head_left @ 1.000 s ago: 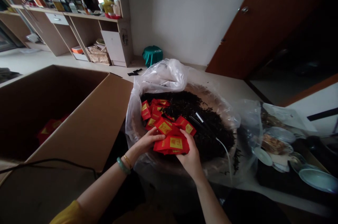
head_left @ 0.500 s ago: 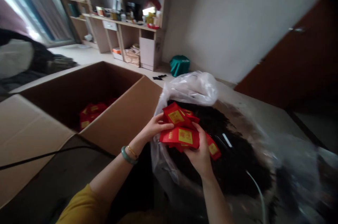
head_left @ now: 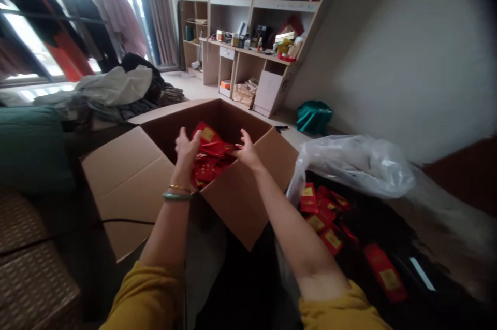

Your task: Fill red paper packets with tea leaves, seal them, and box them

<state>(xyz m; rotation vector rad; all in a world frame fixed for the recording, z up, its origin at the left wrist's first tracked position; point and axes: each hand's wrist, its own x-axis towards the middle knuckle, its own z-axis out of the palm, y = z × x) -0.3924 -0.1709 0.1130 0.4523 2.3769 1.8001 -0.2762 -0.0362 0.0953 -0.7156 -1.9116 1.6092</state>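
Both my hands reach over the open cardboard box [head_left: 240,200] in front of me. My left hand [head_left: 187,146] and my right hand [head_left: 246,150] together hold a bunch of red packets with yellow labels [head_left: 212,144] above the box's inside, fingers curled against the bunch from each side. More red packets [head_left: 207,170] lie in the box beneath. To the right, several loose red packets [head_left: 322,213] rest on a heap of dark tea leaves [head_left: 373,226] in a basket lined with clear plastic [head_left: 353,164].
A black cable [head_left: 77,229] crosses the box's left flap. A woven stool [head_left: 34,283] stands at lower left, with a pile of clothes [head_left: 116,89] behind the box. Shelves [head_left: 252,24] and a green bag [head_left: 313,116] line the far wall.
My hands have carried the bunch of red packets left from the tea basket to over the cardboard box. My head turned left, so the basket now sits at the right.
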